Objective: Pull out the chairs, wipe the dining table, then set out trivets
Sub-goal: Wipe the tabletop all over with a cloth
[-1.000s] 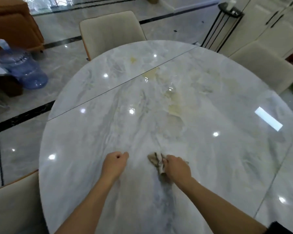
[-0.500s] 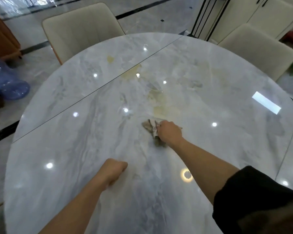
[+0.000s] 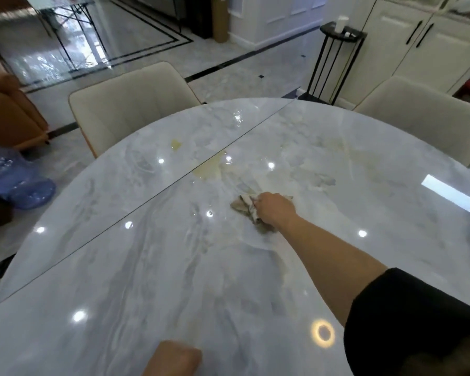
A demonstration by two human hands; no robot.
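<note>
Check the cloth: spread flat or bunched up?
Bunched up: the right hand grips the cloth as a crumpled wad on the table.

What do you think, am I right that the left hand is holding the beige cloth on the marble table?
No: the head view shows the right hand holding the beige cloth on the marble table; the left hand is an empty fist at the near edge.

A black short sleeve [image 3: 418, 321] covers the right upper arm.
</note>
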